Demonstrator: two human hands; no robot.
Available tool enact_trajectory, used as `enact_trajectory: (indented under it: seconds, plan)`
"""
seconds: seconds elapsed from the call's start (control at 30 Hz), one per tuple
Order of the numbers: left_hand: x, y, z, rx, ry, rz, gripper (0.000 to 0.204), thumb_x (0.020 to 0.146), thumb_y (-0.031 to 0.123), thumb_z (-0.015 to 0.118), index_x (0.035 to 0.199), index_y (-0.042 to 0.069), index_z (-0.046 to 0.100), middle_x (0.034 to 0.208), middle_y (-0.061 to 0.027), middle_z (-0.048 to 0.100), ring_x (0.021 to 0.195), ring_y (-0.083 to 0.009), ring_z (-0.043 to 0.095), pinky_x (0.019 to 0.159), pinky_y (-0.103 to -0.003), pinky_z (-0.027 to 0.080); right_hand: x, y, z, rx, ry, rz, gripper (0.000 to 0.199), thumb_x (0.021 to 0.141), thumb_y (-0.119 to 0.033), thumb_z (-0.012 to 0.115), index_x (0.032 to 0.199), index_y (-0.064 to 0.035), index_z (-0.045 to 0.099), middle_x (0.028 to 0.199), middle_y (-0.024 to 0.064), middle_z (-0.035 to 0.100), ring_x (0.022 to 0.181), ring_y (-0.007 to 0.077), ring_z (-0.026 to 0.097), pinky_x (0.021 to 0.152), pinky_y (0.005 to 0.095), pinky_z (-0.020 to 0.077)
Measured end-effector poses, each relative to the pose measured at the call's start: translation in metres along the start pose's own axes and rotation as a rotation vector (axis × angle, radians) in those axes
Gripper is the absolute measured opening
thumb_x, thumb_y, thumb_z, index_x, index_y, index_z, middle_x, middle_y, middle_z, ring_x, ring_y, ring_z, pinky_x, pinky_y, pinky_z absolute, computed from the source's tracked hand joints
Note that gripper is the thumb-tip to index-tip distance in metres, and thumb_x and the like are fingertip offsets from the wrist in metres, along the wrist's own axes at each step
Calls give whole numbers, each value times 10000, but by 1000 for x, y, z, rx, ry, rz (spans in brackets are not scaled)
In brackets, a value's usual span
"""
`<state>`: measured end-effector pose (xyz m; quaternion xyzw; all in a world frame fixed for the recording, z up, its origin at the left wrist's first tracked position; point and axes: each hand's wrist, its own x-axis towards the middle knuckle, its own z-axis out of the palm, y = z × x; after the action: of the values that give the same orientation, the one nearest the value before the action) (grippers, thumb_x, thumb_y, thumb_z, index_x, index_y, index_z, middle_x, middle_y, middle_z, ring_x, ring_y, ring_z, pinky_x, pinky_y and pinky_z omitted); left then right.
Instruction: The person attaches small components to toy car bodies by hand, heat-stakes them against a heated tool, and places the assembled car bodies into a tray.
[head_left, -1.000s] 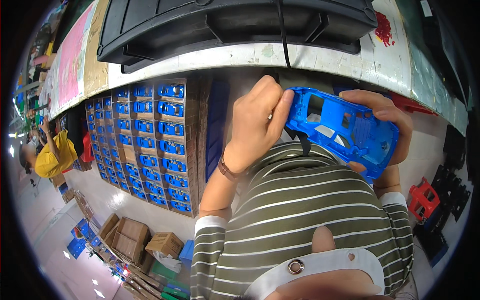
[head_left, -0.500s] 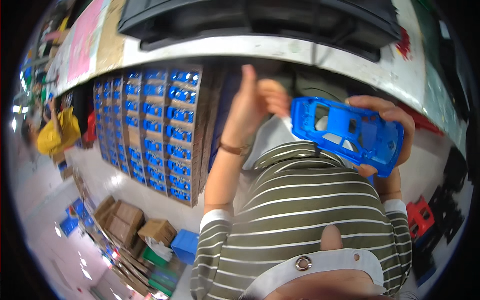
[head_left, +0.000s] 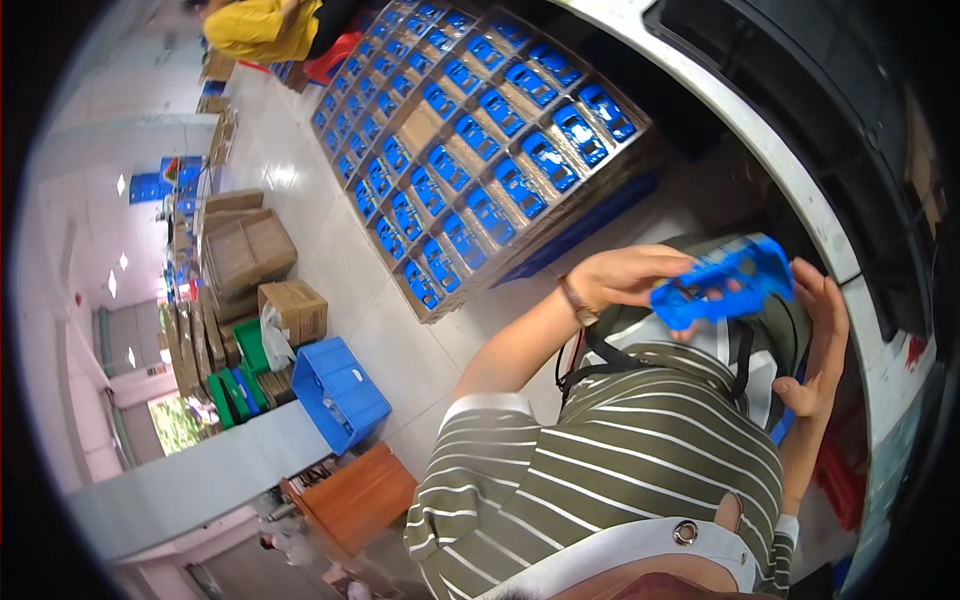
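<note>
A blue plastic toy car body shell (head_left: 735, 272), slightly smeared by motion, is in front of my waist. My left hand (head_left: 635, 277) grips its left end, with fingertips showing below the shell. Beside the other end, my right hand (head_left: 822, 340) is spread, thumb and fingers apart; its fingertips are close to the shell, and whether they touch it I cannot tell. To the left stands a wide partitioned cardboard tray (head_left: 424, 132) holding rows of similar blue car shells.
A white worktable (head_left: 730, 85) with a black bin (head_left: 800, 130) runs along the right. A blue crate (head_left: 345, 395), brown cartons (head_left: 250, 250) and a green crate (head_left: 250, 345) stand on the left floor. A person in yellow (head_left: 265, 35) is beyond the tray.
The shell has passed from my right hand to my left, and the right hand has opened. The view has swung left, bringing the tray closer to the middle.
</note>
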<state>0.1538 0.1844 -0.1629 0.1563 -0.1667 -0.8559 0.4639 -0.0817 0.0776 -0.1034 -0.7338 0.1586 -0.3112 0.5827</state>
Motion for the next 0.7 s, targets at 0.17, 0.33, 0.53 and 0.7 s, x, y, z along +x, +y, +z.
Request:
enact_trajectory:
  seconds: [0.17, 0.33, 0.53, 0.7]
  plan:
    - [-106, 17, -63, 56, 539, 525, 490, 840, 319, 542, 1162, -34, 434, 1035, -199, 543, 925, -358, 569, 804, -447, 474, -2, 8, 1, -129, -61, 100, 830, 685, -422, 678, 1260, 74, 344, 1161, 240, 483, 1107, 318, 476, 956, 399, 351]
    - [-226, 69, -156, 144, 1245, 820, 260, 843, 249, 574, 942, 9, 548, 878, -140, 612, 825, -318, 606, 735, -461, 499, -9, 18, 1, -279, -47, 237, 705, 733, -407, 637, 1208, 69, 425, 1063, 188, 551, 1011, 281, 541, 898, 373, 397]
    - [-294, 161, -255, 939, 2631, 499, 533, 639, 465, 701, 796, -38, 622, 774, -169, 624, 736, -297, 613, 642, -403, 469, -20, 19, 3, -393, -22, 321, 605, 763, -382, 609, 1145, 71, 482, 993, 180, 573, 952, 266, 553, 871, 363, 403]
    - [-267, 192, -293, 1207, 2893, 53, 544, 647, 479, 632, 847, -25, 602, 906, -179, 602, 956, -330, 516, 809, -443, 368, -43, 14, -4, -559, -24, 463, 542, 782, -370, 580, 1100, 64, 506, 949, 171, 580, 907, 257, 550, 858, 347, 387]
